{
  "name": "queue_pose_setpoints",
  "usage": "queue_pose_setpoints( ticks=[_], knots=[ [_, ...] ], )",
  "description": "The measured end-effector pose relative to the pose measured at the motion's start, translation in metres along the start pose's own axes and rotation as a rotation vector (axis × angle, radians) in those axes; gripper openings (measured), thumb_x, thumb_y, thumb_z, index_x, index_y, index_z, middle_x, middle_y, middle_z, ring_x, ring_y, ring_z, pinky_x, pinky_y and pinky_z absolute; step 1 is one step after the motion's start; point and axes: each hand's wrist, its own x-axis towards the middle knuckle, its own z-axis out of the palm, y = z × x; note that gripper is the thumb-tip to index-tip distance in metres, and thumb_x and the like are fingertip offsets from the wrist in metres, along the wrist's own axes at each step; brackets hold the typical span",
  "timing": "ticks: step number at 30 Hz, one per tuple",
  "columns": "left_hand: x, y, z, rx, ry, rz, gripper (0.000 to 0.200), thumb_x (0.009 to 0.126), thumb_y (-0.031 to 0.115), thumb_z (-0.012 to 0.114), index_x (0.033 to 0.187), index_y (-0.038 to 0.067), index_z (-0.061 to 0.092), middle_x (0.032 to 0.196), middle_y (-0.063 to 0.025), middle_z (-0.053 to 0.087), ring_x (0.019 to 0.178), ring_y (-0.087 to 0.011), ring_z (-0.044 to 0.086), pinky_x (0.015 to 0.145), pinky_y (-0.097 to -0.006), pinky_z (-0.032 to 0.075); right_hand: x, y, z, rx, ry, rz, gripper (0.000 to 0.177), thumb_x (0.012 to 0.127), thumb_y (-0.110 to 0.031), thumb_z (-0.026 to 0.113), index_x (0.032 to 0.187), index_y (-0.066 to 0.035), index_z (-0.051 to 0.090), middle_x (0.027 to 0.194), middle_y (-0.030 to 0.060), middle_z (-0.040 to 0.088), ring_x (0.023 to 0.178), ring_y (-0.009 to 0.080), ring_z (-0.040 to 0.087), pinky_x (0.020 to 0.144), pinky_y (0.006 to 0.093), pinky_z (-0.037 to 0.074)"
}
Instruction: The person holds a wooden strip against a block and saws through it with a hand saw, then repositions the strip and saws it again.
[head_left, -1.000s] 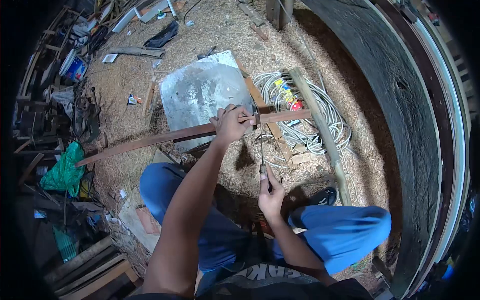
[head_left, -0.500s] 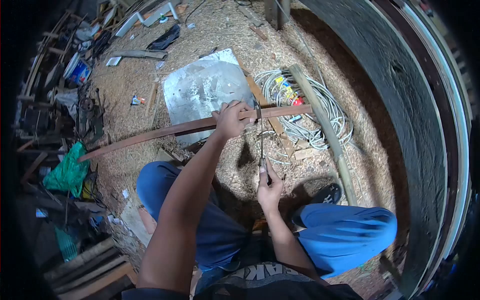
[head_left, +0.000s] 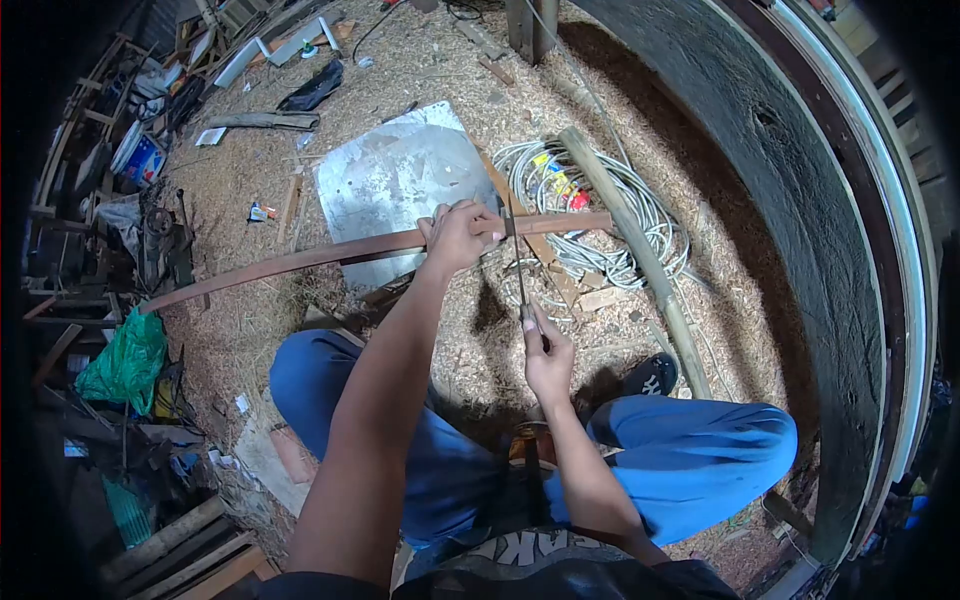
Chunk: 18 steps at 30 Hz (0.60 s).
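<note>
A long, narrow reddish-brown wooden strip [head_left: 330,258] runs across the view from a green plastic bag at the left to a pole at the right. My left hand [head_left: 460,236] is closed around the strip, just left of a handsaw. The thin saw blade [head_left: 517,262] crosses the strip, its toe pointing away from me. At the near end of the saw, my right hand [head_left: 548,358] wraps round the handle, which is mostly hidden by the fingers. A scuffed grey metal sheet [head_left: 385,175] lies beneath the strip on the left.
Coiled grey cable [head_left: 640,255] lies right of the saw under a wooden pole [head_left: 640,240]. Sawdust covers the ground. The green bag [head_left: 128,362] and scrap wood crowd the left; a large dark slab [head_left: 790,200] stands along the right. My bent knees flank the work.
My right hand and the saw have moved slightly forward across the strip. The whole view has shifted a little, and my left hand keeps its hold on the wood.
</note>
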Motion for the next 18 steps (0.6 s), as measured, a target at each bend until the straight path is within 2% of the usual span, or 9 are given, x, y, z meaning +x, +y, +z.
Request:
queue_pose_setpoints(
  ticks=[1,2,5,8,9,12,13,16,18],
  knots=[
    [0.000,0.000,0.003,-0.009,0.030,-0.003,0.029,0.078,0.036,0.085,0.103,0.026,0.075,0.114,0.0058,0.067,0.116,-0.0293,0.054,0.099,-0.0613,0.027,0.011,0.019,0.003,-0.018,0.031,-0.140,0.039,0.102,-0.013,0.060,0.141,-0.003,0.060,0.119,0.0132,0.074,0.095,0.0102,0.064,0.089,0.0265,0.049],
    [-0.001,0.000,0.007,-0.011,0.026,-0.009,0.029,0.078,0.036,0.085,0.103,0.026,0.075,0.114,0.0058,0.067,0.116,-0.0293,0.054,0.099,-0.0613,0.027,0.011,0.026,-0.001,-0.023,0.029,-0.134,0.039,0.102,-0.013,0.060,0.141,-0.003,0.060,0.119,0.0132,0.074,0.095,0.0102,0.064,0.089,0.0265,0.049],
    [-0.002,0.008,0.003,0.008,0.070,-0.064,0.027,0.078,0.035,0.085,0.102,0.025,0.076,0.112,0.0049,0.067,0.115,-0.0293,0.055,0.099,-0.0603,0.028,0.001,0.016,-0.008,0.047,0.020,-0.042,0.038,0.103,-0.013,0.060,0.139,-0.002,0.060,0.127,0.0152,0.071,0.114,0.0143,0.064,0.100,0.0281,0.047],
    [0.002,0.013,-0.001,0.006,0.012,-0.109,0.028,0.078,0.034,0.085,0.102,0.023,0.076,0.111,0.0037,0.068,0.115,-0.0293,0.056,0.099,-0.0587,0.030,-0.017,0.020,-0.016,0.017,0.009,0.082,0.038,0.103,-0.013,0.060,0.138,-0.001,0.060,0.129,0.0162,0.070,0.120,0.0165,0.063,0.104,0.0292,0.045],
    [0.001,0.010,0.001,-0.005,0.011,-0.090,0.028,0.078,0.033,0.086,0.101,0.022,0.076,0.110,0.0028,0.068,0.114,-0.0297,0.056,0.099,-0.0580,0.031,-0.012,0.019,-0.015,-0.050,0.029,-0.098,0.038,0.103,-0.015,0.059,0.138,-0.001,0.060,0.130,0.0178,0.069,0.120,0.0177,0.064,0.104,0.0297,0.045],
    [0.009,0.000,0.004,-0.044,0.025,-0.040,0.028,0.077,0.031,0.087,0.101,0.021,0.076,0.110,0.0014,0.068,0.114,-0.0308,0.058,0.099,-0.0568,0.033,0.023,0.012,-0.005,-0.083,0.001,-0.185,0.038,0.103,-0.017,0.059,0.138,-0.002,0.061,0.130,0.0194,0.068,0.121,0.0188,0.064,0.105,0.0303,0.046],
    [0.006,-0.003,0.008,-0.082,0.028,-0.019,0.029,0.076,0.030,0.087,0.101,0.021,0.077,0.109,0.0008,0.068,0.113,-0.0315,0.058,0.099,-0.0562,0.034,0.031,-0.002,-0.001,-0.099,-0.021,-0.105,0.039,0.104,-0.018,0.058,0.140,-0.004,0.060,0.130,0.0199,0.068,0.120,0.0188,0.064,0.104,0.0295,0.045],
    [0.007,0.003,0.004,-0.095,0.028,-0.038,0.029,0.075,0.030,0.088,0.100,0.021,0.077,0.109,0.0002,0.069,0.113,-0.0322,0.059,0.099,-0.0577,0.034,0.028,0.005,0.009,-0.002,0.019,-0.122,0.038,0.104,-0.016,0.058,0.139,-0.001,0.060,0.130,0.0189,0.069,0.120,0.0196,0.065,0.104,0.0297,0.045],
    [0.005,0.007,-0.001,-0.003,0.044,-0.074,0.029,0.075,0.031,0.088,0.100,0.021,0.077,0.110,0.0005,0.069,0.114,-0.0315,0.058,0.099,-0.0580,0.034,0.003,0.018,0.003,0.045,0.029,-0.037,0.037,0.104,-0.014,0.057,0.139,-0.001,0.060,0.128,0.0177,0.070,0.119,0.0190,0.065,0.103,0.0297,0.045]
  ],
)
